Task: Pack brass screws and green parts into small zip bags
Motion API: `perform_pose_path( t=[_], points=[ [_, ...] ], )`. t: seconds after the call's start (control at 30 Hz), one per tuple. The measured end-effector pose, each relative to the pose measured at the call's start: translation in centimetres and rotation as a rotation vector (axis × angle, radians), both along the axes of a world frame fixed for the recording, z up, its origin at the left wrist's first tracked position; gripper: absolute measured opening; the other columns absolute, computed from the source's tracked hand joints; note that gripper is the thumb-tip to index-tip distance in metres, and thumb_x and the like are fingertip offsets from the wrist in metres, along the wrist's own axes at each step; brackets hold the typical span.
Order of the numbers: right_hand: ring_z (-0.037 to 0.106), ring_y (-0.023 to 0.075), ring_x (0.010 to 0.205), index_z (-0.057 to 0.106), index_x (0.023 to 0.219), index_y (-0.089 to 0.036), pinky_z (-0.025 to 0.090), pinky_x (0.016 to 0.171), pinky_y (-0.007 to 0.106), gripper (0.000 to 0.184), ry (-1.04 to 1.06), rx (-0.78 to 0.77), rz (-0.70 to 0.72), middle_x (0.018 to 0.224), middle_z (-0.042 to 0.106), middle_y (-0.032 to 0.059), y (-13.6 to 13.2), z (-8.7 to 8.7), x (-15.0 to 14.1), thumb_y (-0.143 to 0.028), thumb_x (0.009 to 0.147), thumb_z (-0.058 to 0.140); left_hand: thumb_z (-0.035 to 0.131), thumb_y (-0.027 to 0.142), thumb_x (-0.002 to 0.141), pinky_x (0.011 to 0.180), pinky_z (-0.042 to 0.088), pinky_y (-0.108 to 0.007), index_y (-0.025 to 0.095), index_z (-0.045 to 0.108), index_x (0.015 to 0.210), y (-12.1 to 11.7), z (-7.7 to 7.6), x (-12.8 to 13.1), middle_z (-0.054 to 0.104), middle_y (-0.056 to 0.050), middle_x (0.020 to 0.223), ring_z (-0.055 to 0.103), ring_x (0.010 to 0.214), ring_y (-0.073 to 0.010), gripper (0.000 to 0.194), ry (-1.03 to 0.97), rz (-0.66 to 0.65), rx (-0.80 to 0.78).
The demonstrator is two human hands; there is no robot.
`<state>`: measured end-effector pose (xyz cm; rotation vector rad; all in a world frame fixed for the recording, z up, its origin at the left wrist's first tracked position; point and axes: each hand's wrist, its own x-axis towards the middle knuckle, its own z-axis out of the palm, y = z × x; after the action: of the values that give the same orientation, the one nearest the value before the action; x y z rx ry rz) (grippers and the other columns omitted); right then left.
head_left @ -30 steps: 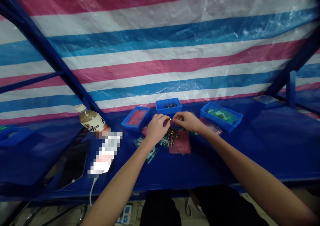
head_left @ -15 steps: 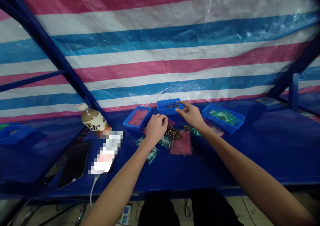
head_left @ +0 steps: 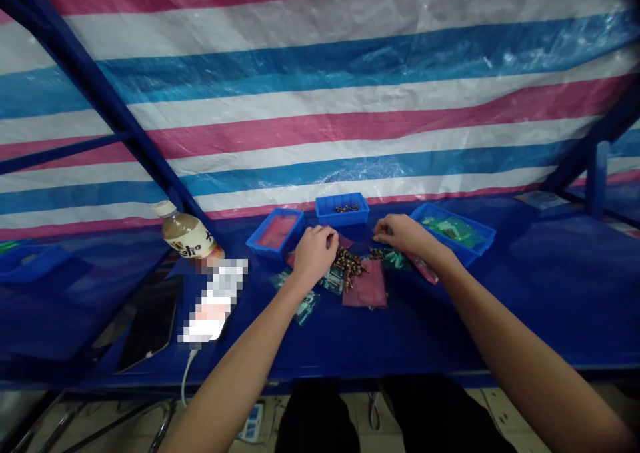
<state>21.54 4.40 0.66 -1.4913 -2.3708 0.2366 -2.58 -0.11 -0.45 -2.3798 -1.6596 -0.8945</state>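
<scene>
My left hand (head_left: pixel 315 253) rests by the left side of a heap of small brass screw-like fittings (head_left: pixel 350 263), its fingers curled together; whatever they may hold is hidden. My right hand (head_left: pixel 404 233) has its thumb and fingers closed in a pinch, just above a smaller cluster of fittings (head_left: pixel 377 254). A tiny brass-coloured spot shows at its fingertips, too small to name. Beneath the heap lies a red plastic bag (head_left: pixel 367 293). Clear bags with pale parts (head_left: pixel 305 306) and a green bag (head_left: pixel 397 259) lie around it. Behind stands a blue bin (head_left: pixel 343 217) with several fittings inside.
A blue bin with red bags (head_left: pixel 255 246) stands left, another with green bags (head_left: pixel 483 245) right. Further left are a drink bottle (head_left: pixel 187 236), a phone on a white cable (head_left: pixel 215 306) and a dark tablet (head_left: pixel 150 326). Striped sheeting (head_left: pixel 350 133) hangs behind the blue table (head_left: pixel 530 306).
My right hand has drawn back from over the middle bin, down and to the right, and its spread fingers have come together. My left hand has stayed by the heap.
</scene>
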Motion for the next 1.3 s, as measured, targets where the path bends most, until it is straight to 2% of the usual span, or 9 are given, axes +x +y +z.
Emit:
perform_pose_path(
  t=[0.2, 0.37, 0.53, 0.63, 0.73, 0.87, 1.07, 1.2, 1.3],
  points=[
    [0.060, 0.0223, 0.086, 0.069, 0.084, -0.016, 0.041, 0.076, 0.030, 0.005, -0.108, 0.086, 0.123, 0.088, 0.066, 0.0088, 0.4, -1.2, -0.5, -0.020, 0.081, 0.067, 0.048, 0.025, 0.093, 0.074, 0.040, -0.033, 0.020, 0.068, 0.088, 0.0, -0.1, 0.1, 0.066, -0.005, 0.082, 0.055, 0.078, -0.0212, 0.021, 0.008, -0.019, -0.012],
    [0.059, 0.0207, 0.084, 0.064, 0.088, -0.016, 0.042, 0.077, 0.030, 0.005, 0.059, 0.163, 0.196, 0.087, 0.066, 0.0074, -0.9, -0.7, -2.6, -0.020, 0.087, 0.061, 0.049, 0.028, 0.094, 0.074, 0.041, -0.032, 0.020, 0.070, 0.088, -0.1, 0.2, 0.3, 0.068, -0.006, 0.085, 0.056, 0.080, -0.0215, 0.023, -0.034, -0.054, -0.044],
    [0.057, 0.0211, 0.089, 0.063, 0.094, -0.017, 0.043, 0.078, 0.031, 0.008, 0.178, 0.247, 0.354, 0.090, 0.066, 0.0075, -2.5, -0.1, -4.8, -0.014, 0.088, 0.058, 0.051, 0.041, 0.093, 0.065, 0.040, -0.028, 0.019, 0.072, 0.095, 0.0, 0.4, 0.6, 0.071, -0.004, 0.084, 0.059, 0.072, -0.0173, 0.030, -0.247, -0.221, -0.207],
    [0.056, 0.0214, 0.090, 0.063, 0.093, -0.017, 0.044, 0.079, 0.032, 0.009, 0.211, 0.294, 0.409, 0.090, 0.064, 0.0079, -2.9, -0.3, -5.3, -0.014, 0.088, 0.056, 0.056, 0.045, 0.090, 0.061, 0.040, -0.026, 0.017, 0.072, 0.093, 0.3, 0.2, 0.3, 0.071, -0.004, 0.079, 0.060, 0.067, -0.0162, 0.033, -0.353, -0.245, -0.322],
    [0.055, 0.0211, 0.092, 0.062, 0.100, -0.018, 0.045, 0.081, 0.032, 0.011, 0.262, 0.306, 0.401, 0.093, 0.064, 0.0079, -2.8, -0.5, -5.3, -0.017, 0.090, 0.057, 0.060, 0.047, 0.086, 0.062, 0.040, -0.026, 0.016, 0.073, 0.090, 0.7, 0.0, -0.1, 0.071, -0.004, 0.078, 0.060, 0.068, -0.0162, 0.034, -0.413, -0.247, -0.364],
    [0.057, 0.0212, 0.092, 0.062, 0.100, -0.018, 0.045, 0.082, 0.033, 0.012, 0.283, 0.292, 0.326, 0.095, 0.065, 0.0080, -2.6, -0.6, -5.0, -0.017, 0.089, 0.058, 0.066, 0.042, 0.082, 0.060, 0.040, -0.024, 0.017, 0.072, 0.086, 0.9, 0.2, -0.4, 0.069, -0.002, 0.073, 0.057, 0.065, -0.0142, 0.026, -0.506, -0.265, -0.327],
    [0.056, 0.0214, 0.088, 0.065, 0.092, -0.017, 0.042, 0.080, 0.033, 0.015, 0.125, 0.280, 0.350, 0.090, 0.067, 0.0084, -2.9, -0.2, -4.8, -0.020, 0.094, 0.051, 0.072, 0.038, 0.077, 0.060, 0.041, -0.024, 0.018, 0.072, 0.087, 0.6, 0.7, -0.2, 0.068, -0.001, 0.072, 0.057, 0.064, -0.0134, 0.022, -0.503, -0.249, -0.299],
    [0.057, 0.0212, 0.090, 0.066, 0.094, -0.019, 0.042, 0.080, 0.032, 0.018, 0.053, 0.268, 0.344, 0.093, 0.068, 0.0075, -2.8, 0.4, -5.1, -0.023, 0.095, 0.048, 0.062, 0.038, 0.086, 0.067, 0.045, -0.024, 0.019, 0.070, 0.090, 0.4, 1.0, -0.2, 0.071, -0.002, 0.081, 0.062, 0.072, -0.0149, 0.021, -0.494, -0.206, -0.235],
    [0.058, 0.0221, 0.095, 0.066, 0.098, -0.021, 0.042, 0.079, 0.032, 0.022, 0.098, 0.328, 0.186, 0.098, 0.069, 0.0070, -1.8, 1.5, -5.4, -0.028, 0.097, 0.045, 0.049, 0.041, 0.094, 0.070, 0.046, -0.025, 0.018, 0.067, 0.094, 0.4, 1.3, -0.4, 0.071, -0.003, 0.083, 0.064, 0.075, -0.0163, 0.029, -0.514, -0.088, -0.157]
  ],
)
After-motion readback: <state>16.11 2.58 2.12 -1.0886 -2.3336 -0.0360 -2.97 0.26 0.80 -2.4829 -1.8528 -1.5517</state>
